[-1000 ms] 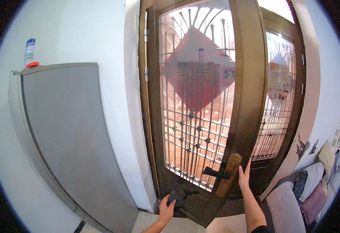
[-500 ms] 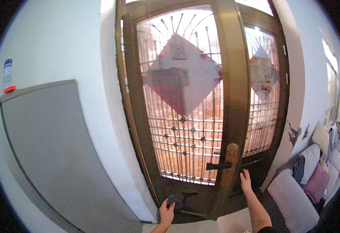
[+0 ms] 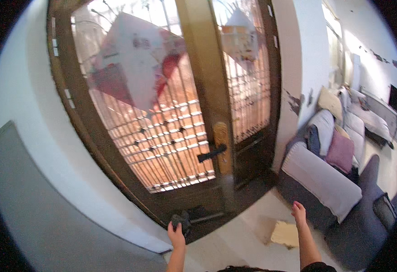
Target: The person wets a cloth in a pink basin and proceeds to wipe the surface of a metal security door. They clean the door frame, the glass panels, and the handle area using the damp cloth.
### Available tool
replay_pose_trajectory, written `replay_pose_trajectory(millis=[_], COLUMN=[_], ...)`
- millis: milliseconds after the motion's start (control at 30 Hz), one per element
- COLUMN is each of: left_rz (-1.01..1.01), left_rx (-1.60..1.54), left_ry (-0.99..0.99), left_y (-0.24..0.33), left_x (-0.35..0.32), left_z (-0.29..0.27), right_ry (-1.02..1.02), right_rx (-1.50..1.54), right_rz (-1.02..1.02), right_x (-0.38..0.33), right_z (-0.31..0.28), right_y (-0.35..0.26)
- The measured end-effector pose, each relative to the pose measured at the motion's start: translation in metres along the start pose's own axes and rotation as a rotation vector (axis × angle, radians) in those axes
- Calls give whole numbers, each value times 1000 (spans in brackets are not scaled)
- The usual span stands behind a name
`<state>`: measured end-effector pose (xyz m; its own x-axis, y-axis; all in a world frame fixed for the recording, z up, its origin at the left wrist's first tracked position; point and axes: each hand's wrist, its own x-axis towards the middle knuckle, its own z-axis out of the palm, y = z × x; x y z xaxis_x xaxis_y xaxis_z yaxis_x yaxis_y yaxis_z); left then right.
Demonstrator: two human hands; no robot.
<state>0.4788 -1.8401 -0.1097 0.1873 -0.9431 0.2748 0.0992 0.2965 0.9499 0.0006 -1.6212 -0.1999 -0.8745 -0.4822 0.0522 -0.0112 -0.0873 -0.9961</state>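
Note:
My left hand [image 3: 176, 236] is low before the door's bottom panel, its fingers closed round a dark grey, bunched-up cloth [image 3: 180, 221]. Ahead stands a brown metal door [image 3: 201, 63] with a glass pane, a barred grille and a diamond-shaped red sheet [image 3: 164, 72] on the pane. Its black lever handle [image 3: 212, 153] sits on a gold plate, above and to the right of my left hand. My right hand [image 3: 299, 213] hangs over the floor near the sofa, with nothing visible in it. Its fingers are partly foreshortened but look loosely apart.
On the right, a dark grey sofa [image 3: 371, 217] carries a light cover [image 3: 321, 177] and a mauve cushion [image 3: 340, 152]. A pale yellow flat piece [image 3: 285, 234] lies on the light floor below my right hand. A grey panel [image 3: 39, 195] stands against the left wall.
My view has turned right and down, bringing more sofa and floor into sight. My right hand has moved from beside the door to near the sofa. The left still holds the cloth.

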Motion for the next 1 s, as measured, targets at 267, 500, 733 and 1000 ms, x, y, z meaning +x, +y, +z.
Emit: replay_pose_trajectory(millis=[267, 500, 733, 1000], left_rz=[-130, -93, -117, -40], left_rx=[-48, -72, -110, -46], left_ry=[-179, -196, -154, -7], left_y=[-14, -21, -14, 11], left_x=[-7, -5, 3, 2], left_z=[4, 17, -10, -76], right_ry=[135, 127, 59, -50], right_rx=[-38, -12, -37, -53], right_rz=[148, 153, 107, 81], right_x=[-62, -81, -85, -86], right_z=[-49, -48, -11, 16], right_y=[-18, -27, -35, -13])
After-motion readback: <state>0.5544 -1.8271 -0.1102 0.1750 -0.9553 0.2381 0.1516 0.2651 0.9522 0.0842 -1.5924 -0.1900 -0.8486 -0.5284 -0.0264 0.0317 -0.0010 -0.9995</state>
